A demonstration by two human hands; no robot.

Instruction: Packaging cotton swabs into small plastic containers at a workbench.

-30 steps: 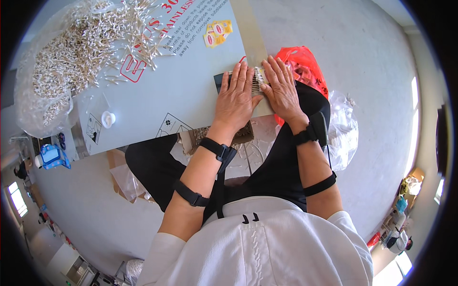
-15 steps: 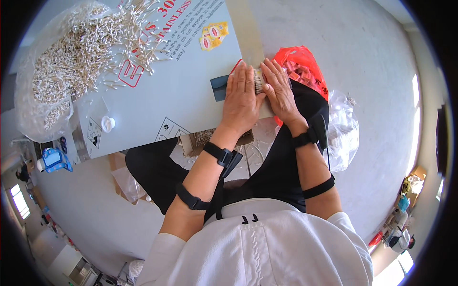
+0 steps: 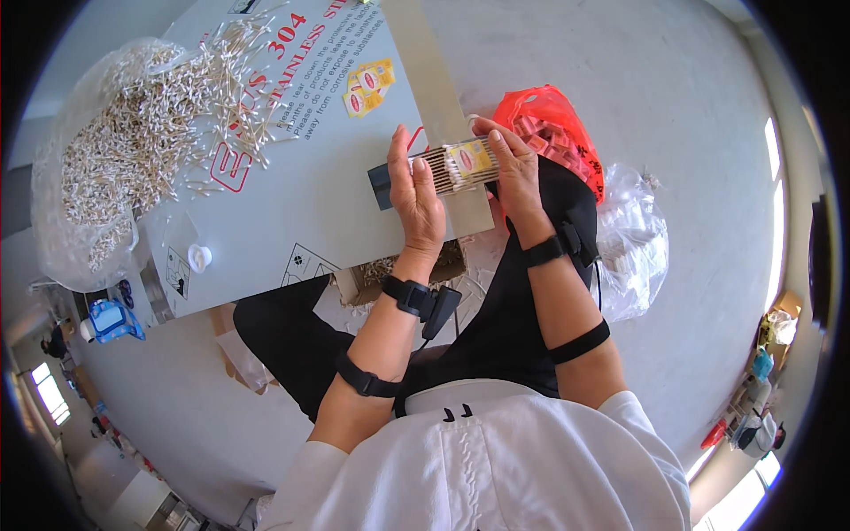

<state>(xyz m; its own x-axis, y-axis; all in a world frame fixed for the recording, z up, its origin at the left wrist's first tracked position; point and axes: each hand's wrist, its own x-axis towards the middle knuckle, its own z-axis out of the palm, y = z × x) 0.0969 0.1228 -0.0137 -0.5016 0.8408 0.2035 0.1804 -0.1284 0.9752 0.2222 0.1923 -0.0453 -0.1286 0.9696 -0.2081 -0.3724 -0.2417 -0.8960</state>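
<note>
Light, even pressure should keep the flat cotton-swab pack (image 3: 455, 172) aligned, the right hand (image 3: 519, 180) pinching its right end, the left hand (image 3: 418, 205) against it, grip unclear

Two hands (image 3: 416, 208), one swab pack (image 3: 468, 159)
One white cap (image 3: 200, 257) near the table's (image 3: 248, 230) near-left corner, one red bag (image 3: 512, 105) by its right edge.

Head-worn fisheye looks down past shirt (image 3: 522, 442) onto nearby tabletop (image 3: 266, 217).
</note>
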